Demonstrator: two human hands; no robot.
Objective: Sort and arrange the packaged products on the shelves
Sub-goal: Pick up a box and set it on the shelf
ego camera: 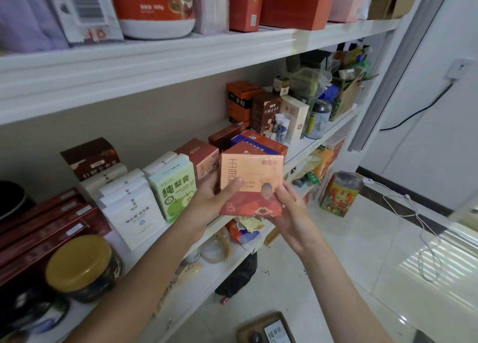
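An orange-and-red carton (252, 177) is held upright in front of the middle shelf (305, 148). My left hand (212, 200) grips its left side with the thumb across the front. My right hand (284, 211) holds its lower right corner, thumb pressed on the front face. Behind it on the shelf stand a matching red-brown carton (200, 156), a green pear-paste box (172, 190), white boxes (134, 208) and a red-and-blue box (261, 142).
Dark red flat boxes (44, 226) and a gold-lidded jar (82, 267) sit at the shelf's left end. Brown and orange boxes (263, 110), a tin (319, 120) and bags fill the right end. Above, the upper shelf (181, 55) carries big red packages. A colourful box (338, 195) and cables lie on the floor.
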